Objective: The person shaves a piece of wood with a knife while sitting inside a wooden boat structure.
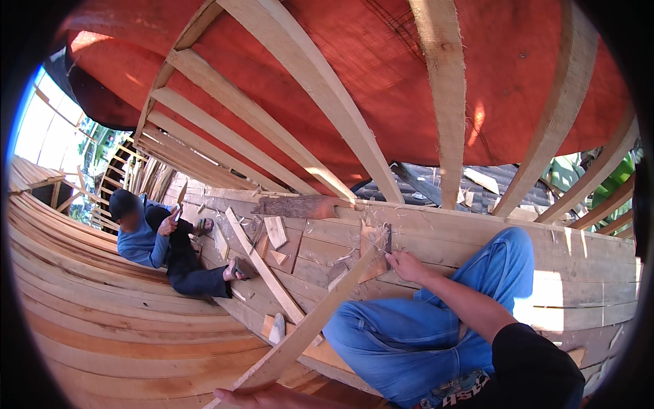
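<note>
Both hands grip one long pale wooden slat, rough-sawn and straight.

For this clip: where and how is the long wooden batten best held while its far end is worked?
Probably at its near end, from above, where the left hand already wraps it. The long wooden batten is narrow and slants up across the lap to the planks; the right hand works with a tool at the far tip, so that end should stay free.
</note>
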{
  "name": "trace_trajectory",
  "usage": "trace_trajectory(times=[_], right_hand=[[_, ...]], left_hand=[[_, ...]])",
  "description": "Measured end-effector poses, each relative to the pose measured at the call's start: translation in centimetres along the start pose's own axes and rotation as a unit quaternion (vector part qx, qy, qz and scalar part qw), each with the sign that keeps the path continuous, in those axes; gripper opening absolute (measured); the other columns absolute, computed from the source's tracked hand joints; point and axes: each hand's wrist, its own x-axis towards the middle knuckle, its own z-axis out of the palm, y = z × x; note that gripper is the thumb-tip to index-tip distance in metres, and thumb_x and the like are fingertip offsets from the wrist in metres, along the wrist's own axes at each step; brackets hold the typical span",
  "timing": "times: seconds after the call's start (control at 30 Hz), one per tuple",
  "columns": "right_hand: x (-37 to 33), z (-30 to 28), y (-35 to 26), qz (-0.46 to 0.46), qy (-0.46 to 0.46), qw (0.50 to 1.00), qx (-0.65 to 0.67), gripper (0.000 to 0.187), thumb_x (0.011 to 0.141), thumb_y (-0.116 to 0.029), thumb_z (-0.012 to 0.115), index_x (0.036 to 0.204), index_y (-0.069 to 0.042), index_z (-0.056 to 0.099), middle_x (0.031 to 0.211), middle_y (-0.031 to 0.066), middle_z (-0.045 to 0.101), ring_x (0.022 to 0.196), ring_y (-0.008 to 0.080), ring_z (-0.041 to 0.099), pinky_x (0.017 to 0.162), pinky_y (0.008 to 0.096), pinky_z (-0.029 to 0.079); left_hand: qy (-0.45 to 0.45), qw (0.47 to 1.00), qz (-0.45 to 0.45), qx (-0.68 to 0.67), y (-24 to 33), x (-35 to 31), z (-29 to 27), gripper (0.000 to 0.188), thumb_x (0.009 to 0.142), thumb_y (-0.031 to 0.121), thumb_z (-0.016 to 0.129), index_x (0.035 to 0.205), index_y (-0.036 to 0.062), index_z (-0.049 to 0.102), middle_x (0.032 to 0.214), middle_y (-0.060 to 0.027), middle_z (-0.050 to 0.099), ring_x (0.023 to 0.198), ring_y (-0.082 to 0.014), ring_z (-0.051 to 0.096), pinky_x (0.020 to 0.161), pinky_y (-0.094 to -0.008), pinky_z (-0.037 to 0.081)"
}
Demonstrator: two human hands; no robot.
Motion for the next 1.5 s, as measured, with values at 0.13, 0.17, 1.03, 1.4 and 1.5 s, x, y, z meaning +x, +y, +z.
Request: trace_trajectory(times=[0.13, 0.17, 1.03, 1.4, 1.5], right_hand=[[1.0, 0.5, 3.3, 0.004, 0.032, 0.999, -0.042, 0.044, 0.098, -0.036, 0.04, 0.087, 0.003, 0.059, 0.084, 0.0266, 0.063, 0.083, 0.0457, 0.06, 0.078, 0.0514, 0.046], [1.6, 0.7, 5.1, 0.036, 0.051, 0.996, -0.066, 0.044, 0.098, -0.036, 0.04, 0.087, 0.002, 0.059, 0.084, 0.0264, 0.063, 0.083, 0.0454, 0.061, 0.078, 0.0512, 0.046], [3.4, 0.7, 5.6, 0.052, 0.01, 0.995, -0.083, 0.048, 0.098, -0.039, 0.038, 0.091, 0.001, 0.065, 0.088, 0.0264, 0.064, 0.087, 0.0449, 0.061, 0.082, 0.0517, 0.047], [3.1, 0.6, 2.8, 0.023, 0.005, 0.995, -0.1, 0.049, 0.097, -0.039, 0.04, 0.091, 0.003, 0.064, 0.09, 0.0281, 0.064, 0.088, 0.0449, 0.061, 0.081, 0.0519, 0.048], [2.7, 0.0, 4.5, 0.081, 0.004, 0.992, -0.1, 0.049, 0.097, -0.039, 0.04, 0.09, 0.003, 0.064, 0.092, 0.0287, 0.064, 0.09, 0.0447, 0.061, 0.083, 0.0513, 0.048]], left_hand=[[-0.012, 0.999, -0.048, -0.023, 0.7, -0.7, 0.1, 0.086, 0.079, 0.017, 0.075, 0.144, 0.0037, 0.022, 0.134, -0.0184, 0.042, 0.113, -0.0281, 0.045, 0.096, -0.0432, 0.04], [-0.014, 0.998, -0.051, -0.034, 0.4, -0.8, 0.3, 0.085, 0.079, 0.017, 0.075, 0.144, 0.0041, 0.022, 0.133, -0.0181, 0.042, 0.112, -0.0279, 0.045, 0.094, -0.0432, 0.041], [-0.001, 0.998, -0.046, -0.038, 0.7, -0.4, 1.5, 0.082, 0.077, 0.018, 0.077, 0.14, 0.0033, 0.027, 0.121, -0.0168, 0.048, 0.1, -0.0258, 0.05, 0.084, -0.0433, 0.046], [0.0, 0.995, -0.077, -0.063, 0.8, -0.2, 1.4, 0.082, 0.077, 0.017, 0.077, 0.141, 0.0032, 0.027, 0.118, -0.0159, 0.049, 0.097, -0.0252, 0.051, 0.084, -0.0411, 0.047], [-0.013, 0.997, -0.063, -0.036, -0.3, 0.2, 0.6, 0.081, 0.077, 0.017, 0.077, 0.14, 0.0036, 0.028, 0.119, -0.0163, 0.049, 0.099, -0.0256, 0.051, 0.085, -0.0424, 0.047]])
